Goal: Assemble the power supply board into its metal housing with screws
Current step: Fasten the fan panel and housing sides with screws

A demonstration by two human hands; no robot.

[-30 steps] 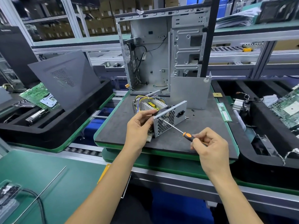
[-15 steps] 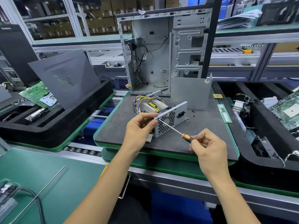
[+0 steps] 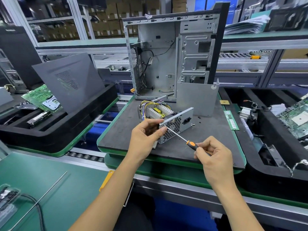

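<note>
Housing (image 3: 173, 125) gripped by left hand (image 3: 145, 139) | right hand (image 3: 215, 157) pinches screwdriver (image 3: 183, 139), tip at corner

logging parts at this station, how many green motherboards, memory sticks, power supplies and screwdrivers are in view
green motherboards: 2
memory stick: 1
power supply: 1
screwdriver: 1
total: 5
</note>
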